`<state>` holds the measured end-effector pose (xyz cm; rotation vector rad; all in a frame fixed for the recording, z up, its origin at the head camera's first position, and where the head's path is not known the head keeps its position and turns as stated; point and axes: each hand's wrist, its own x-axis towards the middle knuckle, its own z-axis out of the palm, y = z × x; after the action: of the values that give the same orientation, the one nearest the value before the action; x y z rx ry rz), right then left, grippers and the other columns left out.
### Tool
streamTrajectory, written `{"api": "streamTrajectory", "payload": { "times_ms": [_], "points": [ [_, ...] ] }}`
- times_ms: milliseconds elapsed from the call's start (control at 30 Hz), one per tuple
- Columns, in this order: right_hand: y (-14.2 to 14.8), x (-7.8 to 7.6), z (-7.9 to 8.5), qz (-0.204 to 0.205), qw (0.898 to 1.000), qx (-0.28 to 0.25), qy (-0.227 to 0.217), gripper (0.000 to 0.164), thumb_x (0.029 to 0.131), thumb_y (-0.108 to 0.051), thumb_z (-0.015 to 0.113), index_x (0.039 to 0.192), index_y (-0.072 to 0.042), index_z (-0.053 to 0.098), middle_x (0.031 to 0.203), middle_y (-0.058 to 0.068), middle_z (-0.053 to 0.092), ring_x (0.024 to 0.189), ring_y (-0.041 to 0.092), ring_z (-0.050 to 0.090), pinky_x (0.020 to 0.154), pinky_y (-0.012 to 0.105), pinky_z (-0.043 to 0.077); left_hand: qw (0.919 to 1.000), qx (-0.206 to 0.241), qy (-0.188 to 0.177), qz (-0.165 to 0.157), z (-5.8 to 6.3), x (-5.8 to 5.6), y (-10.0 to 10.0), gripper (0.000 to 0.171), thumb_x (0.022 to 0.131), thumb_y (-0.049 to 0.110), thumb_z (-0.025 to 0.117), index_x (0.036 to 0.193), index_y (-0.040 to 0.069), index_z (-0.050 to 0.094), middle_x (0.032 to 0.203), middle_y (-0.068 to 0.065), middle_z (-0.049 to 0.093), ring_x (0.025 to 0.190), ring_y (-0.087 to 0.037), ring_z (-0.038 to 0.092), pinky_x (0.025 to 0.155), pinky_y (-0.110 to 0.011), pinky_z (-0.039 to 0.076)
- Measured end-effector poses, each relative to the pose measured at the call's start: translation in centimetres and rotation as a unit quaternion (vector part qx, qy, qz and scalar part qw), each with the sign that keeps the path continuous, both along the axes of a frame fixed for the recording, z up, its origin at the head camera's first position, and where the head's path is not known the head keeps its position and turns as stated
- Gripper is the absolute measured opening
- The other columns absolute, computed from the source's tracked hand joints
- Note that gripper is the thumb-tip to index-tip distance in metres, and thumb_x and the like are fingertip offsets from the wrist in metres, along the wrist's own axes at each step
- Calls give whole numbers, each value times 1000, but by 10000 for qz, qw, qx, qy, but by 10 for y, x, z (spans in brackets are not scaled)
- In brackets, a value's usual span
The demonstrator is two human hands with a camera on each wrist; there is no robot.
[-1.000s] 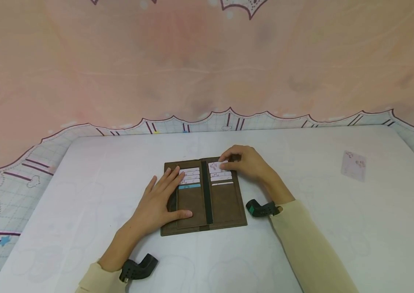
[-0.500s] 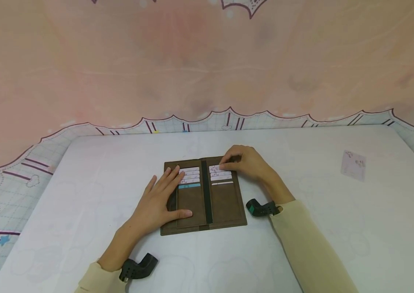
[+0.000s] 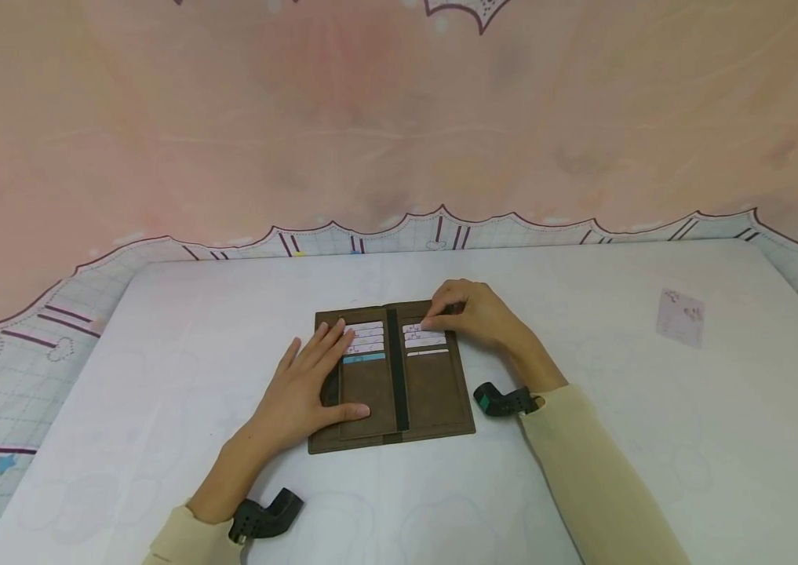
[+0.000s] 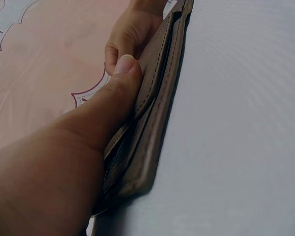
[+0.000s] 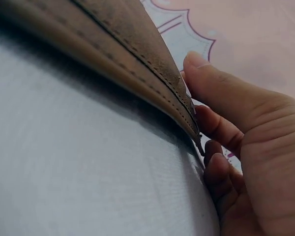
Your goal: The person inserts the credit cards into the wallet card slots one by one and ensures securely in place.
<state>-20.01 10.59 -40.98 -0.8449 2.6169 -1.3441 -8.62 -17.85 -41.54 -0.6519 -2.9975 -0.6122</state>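
A brown bifold wallet [image 3: 441, 404] lies spread out on the table in the head view. My left hand [image 3: 300, 392] rests on its left half, fingers straight and spread, thumb across the lower pocket. White cards with pink print [image 3: 369, 339] and a blue-edged card [image 3: 365, 359] show in the slots there. At the top of the right half, my right hand [image 3: 476, 312] pinches the uppermost white card [image 3: 410, 329] between thumb and forefinger. That card stands mostly inside its slot, its right part hidden behind the thumb. In the right wrist view, the curled fingers [image 5: 216, 167] sit at the wallet's edge.
A translucent sheet with pink print [image 3: 681, 318] lies to the right on the white table [image 3: 582, 486]. A black camera is strapped to each wrist. Patterned cloth [image 3: 399, 118] hangs behind the table's far edge.
The uppermost card on the right half has slid down into its slot, so less of it shows. My right thumb has moved slightly with it; the left hand stays in place.
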Motion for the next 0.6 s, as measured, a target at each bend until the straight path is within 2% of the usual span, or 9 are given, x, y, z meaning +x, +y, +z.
{"api": "streamTrajectory", "payload": {
  "times_ms": [267, 400, 600],
  "points": [
    [0, 0, 0, 344, 9993, -152, 24, 17, 81, -25, 79, 66, -20, 71, 85, -6, 64, 93, 15, 53, 87, 36, 41, 10000, 29, 12, 5, 0, 0, 0, 104, 74, 62, 71, 153, 14, 23, 159, -5, 16, 145, -25, 7, 114, -52, 1],
    [1, 0, -1, 417, 9988, -241, 63, 18, 83, -24, 76, 66, -19, 73, 85, -6, 64, 93, 14, 53, 87, 36, 41, 10000, 48, 72, 7, -1, 0, 1, 103, 75, 60, 71, 153, 14, 24, 159, -5, 17, 145, -26, 8, 114, -53, 1],
    [2, 1, -3, 309, 9991, -274, 13, 15, 83, -24, 76, 70, -19, 76, 88, -6, 66, 93, 14, 55, 85, 35, 42, 9999, 86, 119, 7, -1, -1, 2, 97, 79, 56, 70, 153, 12, 24, 158, -6, 18, 145, -27, 9, 114, -53, 2]
  ]
}}
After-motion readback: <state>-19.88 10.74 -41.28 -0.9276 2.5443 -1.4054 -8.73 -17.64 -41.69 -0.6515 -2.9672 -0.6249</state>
